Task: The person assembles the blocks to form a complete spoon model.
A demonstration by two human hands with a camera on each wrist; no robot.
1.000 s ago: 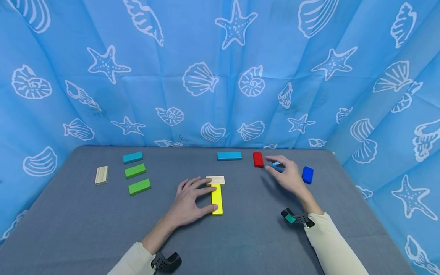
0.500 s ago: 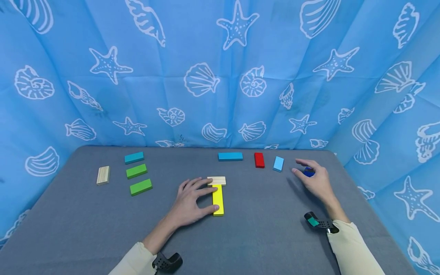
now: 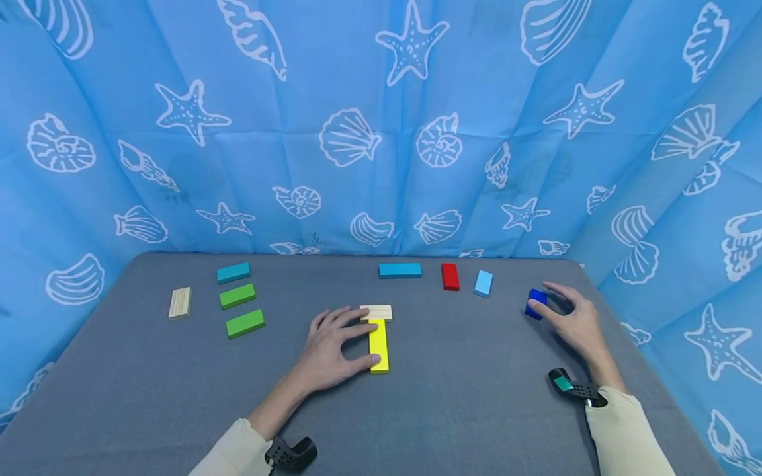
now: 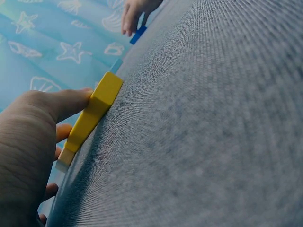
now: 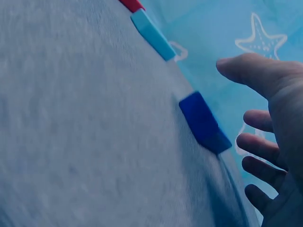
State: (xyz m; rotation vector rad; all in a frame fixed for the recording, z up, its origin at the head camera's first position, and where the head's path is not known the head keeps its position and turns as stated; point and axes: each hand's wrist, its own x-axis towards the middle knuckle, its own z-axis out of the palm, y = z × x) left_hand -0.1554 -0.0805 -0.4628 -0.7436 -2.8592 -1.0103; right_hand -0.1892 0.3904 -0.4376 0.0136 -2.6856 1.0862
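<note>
- Left hand (image 3: 330, 350) with fingers spread and almost straight, laid lightly from above without grasp; thumb and one fingertip on the yellow block (image 3: 378, 344), at 3 o'clock of this hand.
- Another fingertip on the natural-wood block (image 3: 378, 310), placed crosswise at the 12 o'clock end of the yellow block, together in the form of a letter T.
- Right hand (image 3: 576, 325) with a wide gap between thumb and softly bent fingers, holding nothing, just beside the dark blue block (image 3: 538, 295), at 10 o'clock of this hand; in the right wrist view, clear space between thumb and block.
- Seen from the yellow block: light blue block (image 3: 483, 283) at 2 o'clock, then red block (image 3: 450, 277) between 1 and 2, then long turquoise block (image 3: 400, 271) between 12 and 1.
- Toward 10 o'clock, in one column: small turquoise block (image 3: 233, 273), upper green block (image 3: 237, 296), lower green block (image 3: 245, 324).
- Farther outward, between 9 and 10 o'clock: pale striped wooden block (image 3: 180, 303).
- Beneath all, grey tablecloth (image 3: 452, 403); behind, at 12 o'clock, blue curtain (image 3: 381, 172) with white shells and starfish.
</note>
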